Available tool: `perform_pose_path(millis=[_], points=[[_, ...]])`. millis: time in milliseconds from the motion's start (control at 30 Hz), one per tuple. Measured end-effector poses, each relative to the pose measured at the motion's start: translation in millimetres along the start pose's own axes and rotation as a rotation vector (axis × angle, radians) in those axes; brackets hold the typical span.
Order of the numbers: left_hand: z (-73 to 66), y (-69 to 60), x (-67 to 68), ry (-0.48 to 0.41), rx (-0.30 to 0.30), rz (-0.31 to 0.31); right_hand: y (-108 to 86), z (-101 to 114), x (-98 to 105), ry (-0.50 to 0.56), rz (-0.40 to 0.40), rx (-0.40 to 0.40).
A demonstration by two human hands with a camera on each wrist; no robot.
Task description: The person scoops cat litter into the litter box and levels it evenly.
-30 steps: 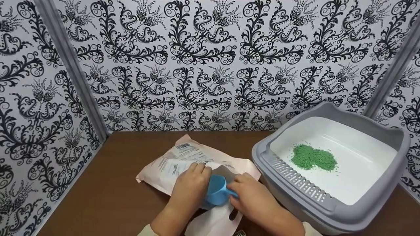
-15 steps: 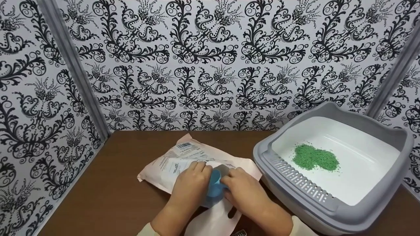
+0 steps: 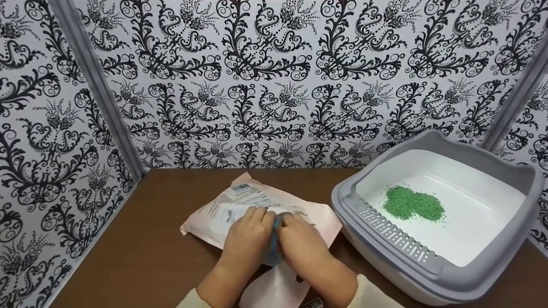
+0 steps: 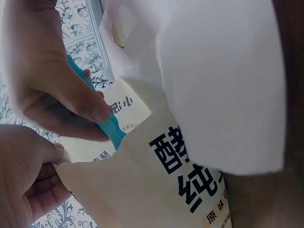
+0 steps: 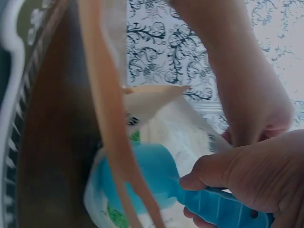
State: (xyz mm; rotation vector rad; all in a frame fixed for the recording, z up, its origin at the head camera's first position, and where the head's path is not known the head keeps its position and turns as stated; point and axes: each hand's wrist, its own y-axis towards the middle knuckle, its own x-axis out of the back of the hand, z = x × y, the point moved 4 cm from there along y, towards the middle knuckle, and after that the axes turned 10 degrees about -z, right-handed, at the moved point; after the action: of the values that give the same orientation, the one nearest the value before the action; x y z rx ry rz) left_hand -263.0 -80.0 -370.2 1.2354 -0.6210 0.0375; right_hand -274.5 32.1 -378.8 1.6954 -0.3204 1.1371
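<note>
A pale pink paper bag (image 3: 231, 205) with printed labels lies on the table, its mouth towards me. My left hand (image 3: 250, 231) pinches the edge of the opening, seen more closely in the left wrist view. My right hand (image 3: 302, 241) grips the ribbed handle of a blue scoop (image 5: 156, 171), its thumb on top. In the right wrist view the scoop's bowl is inside the bag's mouth, with green granules (image 5: 117, 216) beside it. From the head view, both hands hide most of the scoop. How full its bowl is cannot be seen.
At the right stands a grey and white litter box (image 3: 387, 269) with a slotted front ledge. Green granules (image 3: 414, 204) lie heaped on its white floor. A small ridged object (image 3: 313, 303) shows at the bottom edge. Patterned panels (image 3: 274, 85) enclose the brown table.
My right hand has moved left and forward, carrying the scoop deeper into the bag, so less of it shows. The left hand has kept its hold on the bag's edge.
</note>
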Motion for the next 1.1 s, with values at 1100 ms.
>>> perform_pose_path(millis=[1100], points=[[-3.2,0.9,2.2,0.038,-0.041,-0.047,6.9,-7.3,-50.0,0.047,-0.139,-0.103]])
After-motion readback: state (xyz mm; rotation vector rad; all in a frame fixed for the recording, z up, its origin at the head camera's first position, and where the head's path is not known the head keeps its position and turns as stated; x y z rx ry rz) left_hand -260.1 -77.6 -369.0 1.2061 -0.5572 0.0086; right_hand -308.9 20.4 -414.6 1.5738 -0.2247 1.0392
